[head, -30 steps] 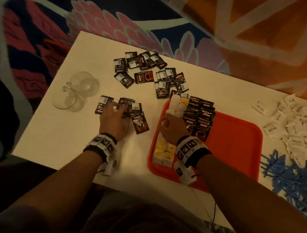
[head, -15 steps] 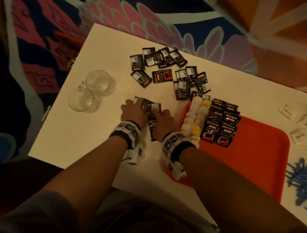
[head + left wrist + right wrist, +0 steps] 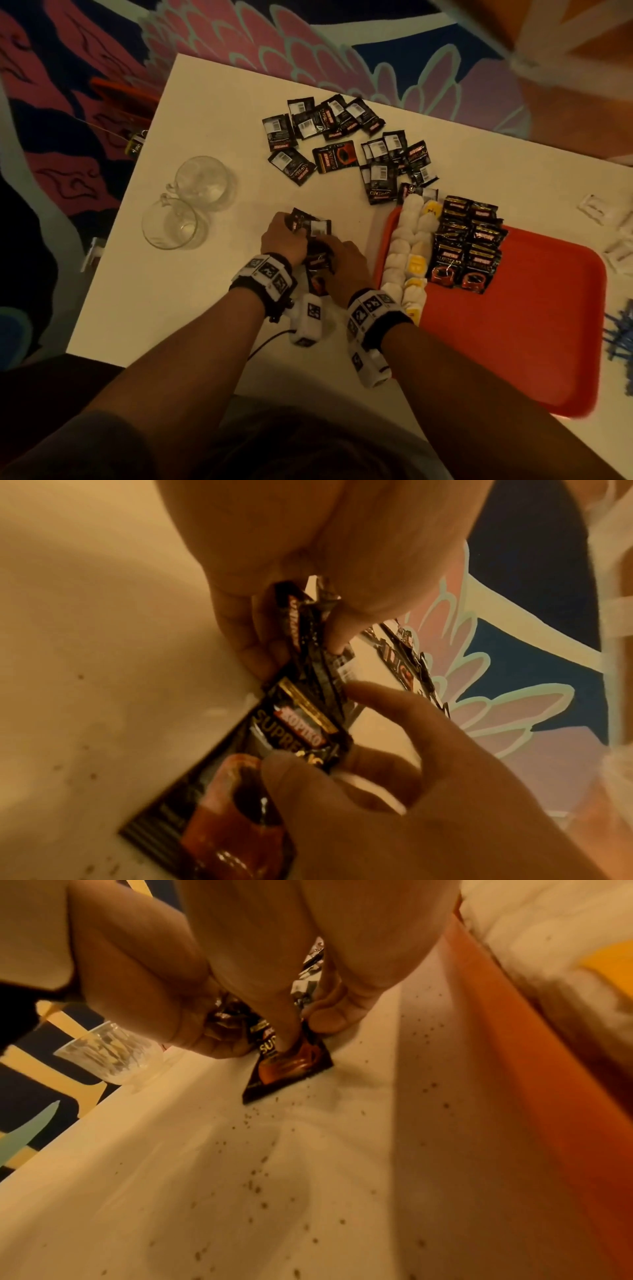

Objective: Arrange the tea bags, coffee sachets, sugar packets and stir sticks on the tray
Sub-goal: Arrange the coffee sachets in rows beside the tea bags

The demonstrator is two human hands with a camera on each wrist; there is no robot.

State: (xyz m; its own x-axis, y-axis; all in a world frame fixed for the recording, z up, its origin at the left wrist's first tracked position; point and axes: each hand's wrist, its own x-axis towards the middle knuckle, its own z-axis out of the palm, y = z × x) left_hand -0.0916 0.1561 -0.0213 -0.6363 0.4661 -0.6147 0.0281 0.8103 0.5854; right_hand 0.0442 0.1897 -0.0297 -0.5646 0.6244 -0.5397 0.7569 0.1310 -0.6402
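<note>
Two clear glass cups stand touching each other on the white table, well to the left of the left hand.

Left hand: fingers curled round a small bunch of black coffee sachets, gripped near their upper ends; left wrist view shows the thumb and fingers pinching the crumpled tops.

Right hand: just beside the left hand, touching the same bunch. Its fingertips press a flat sachet onto the table; thumb alongside the sachet's edge. Whether it grips or only presses: fingers bent, pinching the packet at its upper part.

Beyond both hands, farther up the table: a loose scatter of more sachets, some face down with white labels showing.

Right of the right hand: orange tray, its left rim just beside the wrist. Along that rim a column of white and yellow tea bags; next to it, two overlapping columns of sachets laid in rows.

Far right, off the tray: white sugar packets and, nearer, blue stir sticks, both partly cut off by the frame edge.
</note>
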